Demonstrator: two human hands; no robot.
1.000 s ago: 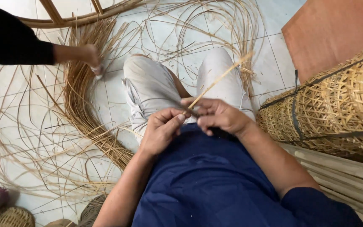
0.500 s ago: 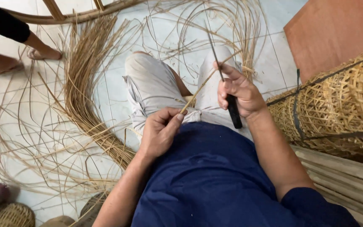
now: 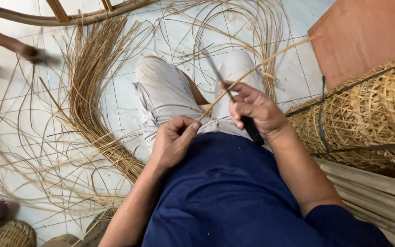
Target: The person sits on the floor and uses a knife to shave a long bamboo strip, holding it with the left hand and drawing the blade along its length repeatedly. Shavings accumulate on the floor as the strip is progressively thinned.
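Your left hand [image 3: 172, 142] pinches the cane strip [image 3: 252, 71] at centre frame, and it runs to the upper right. Your right hand [image 3: 254, 110] has the knife [image 3: 234, 100] clamped in its fist. I'd keep the blade shallow, cutting away from your thumb.

Lying across the pale tiled floor [image 3: 179, 27]: loose cane strips [image 3: 24, 151] sprawling everywhere, a thick curved bundle of strips [image 3: 88, 96] arcing leftward, a woven basket [image 3: 366, 119] resting on its side at right, flat wooden slats [image 3: 371, 192] stacking beneath it.
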